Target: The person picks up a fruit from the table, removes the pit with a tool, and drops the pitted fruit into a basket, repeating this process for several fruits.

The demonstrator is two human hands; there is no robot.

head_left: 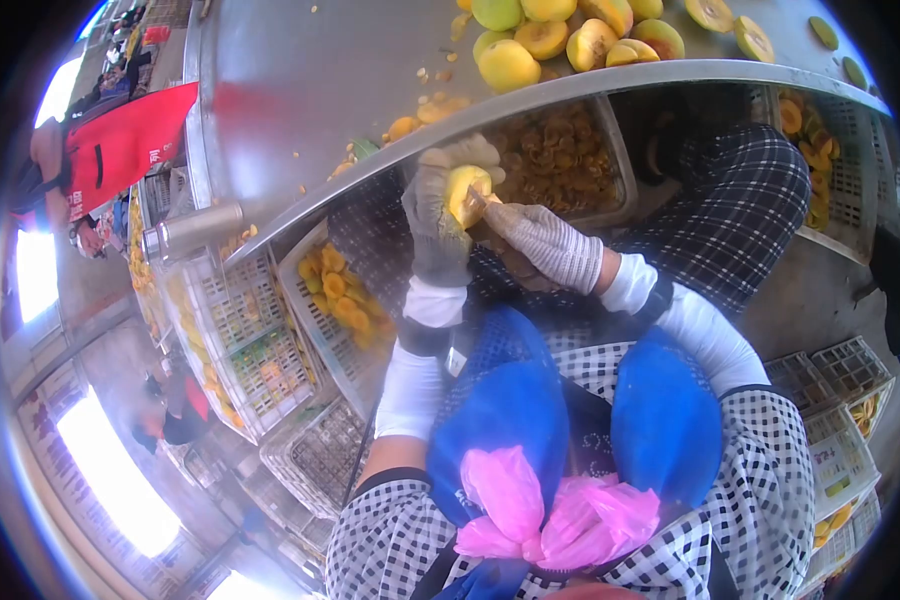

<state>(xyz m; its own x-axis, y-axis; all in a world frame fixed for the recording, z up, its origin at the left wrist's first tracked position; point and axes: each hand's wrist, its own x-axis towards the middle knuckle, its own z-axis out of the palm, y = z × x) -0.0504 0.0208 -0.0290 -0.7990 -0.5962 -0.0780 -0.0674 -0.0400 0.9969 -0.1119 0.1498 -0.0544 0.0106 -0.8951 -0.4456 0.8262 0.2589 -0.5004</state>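
Flanking both hands [435, 225]: fruit crates [855, 185]

head camera: worn on the person's head, looking forward and steeply down
lens: very wide, bending straight lines, with a dark round border
left hand [435, 222] and right hand [552, 243]: close to the lens, slightly above mid-frame
checked top [390, 540]: nearest, seen from above, rising from the bottom edge
metal table [350, 60]: beyond the hands, across the top
bright window [120, 475] and person in red [125, 145]: farther off at left, tipped sideways
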